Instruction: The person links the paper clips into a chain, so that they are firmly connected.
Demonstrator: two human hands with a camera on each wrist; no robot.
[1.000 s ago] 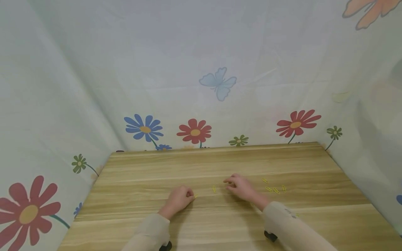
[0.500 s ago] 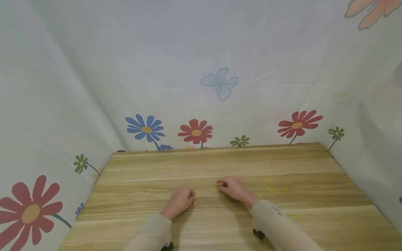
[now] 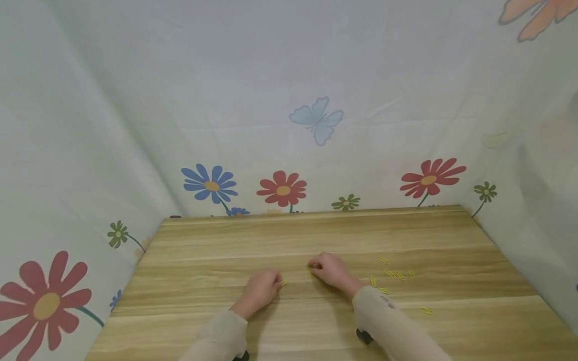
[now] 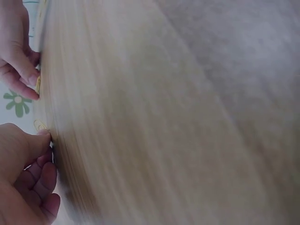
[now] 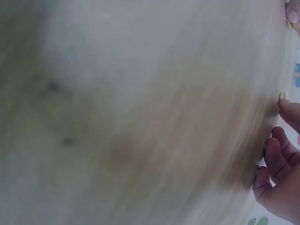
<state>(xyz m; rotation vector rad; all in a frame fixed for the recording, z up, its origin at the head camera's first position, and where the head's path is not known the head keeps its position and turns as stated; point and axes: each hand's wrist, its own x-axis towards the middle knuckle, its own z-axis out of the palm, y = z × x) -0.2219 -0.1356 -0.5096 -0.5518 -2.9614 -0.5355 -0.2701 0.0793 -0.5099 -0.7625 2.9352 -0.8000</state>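
My left hand (image 3: 261,291) pinches a yellow paper clip (image 3: 284,283) low over the wooden table, left of centre. In the left wrist view that paper clip (image 4: 39,125) sticks out past the thumb tip. To its right, my right hand (image 3: 331,269) has thumb and finger on a second yellow paper clip (image 3: 309,272), seemingly pinching it at the tabletop. Its thumb lies against the paper clip (image 5: 282,95) in the right wrist view, while the other fingers curl loosely below. A short gap separates the two hands.
Several loose yellow paper clips (image 3: 400,275) lie scattered on the table (image 3: 289,235) to the right of my right hand. One paper clip (image 3: 426,311) rests nearer the front. A flower-printed cloth (image 3: 235,140) hangs around the table's back and sides.
My right hand has moved left and down onto the second paper clip, bringing its fingertips to it. Clips formerly hidden under the right forearm now show. The left hand stays with its clip.
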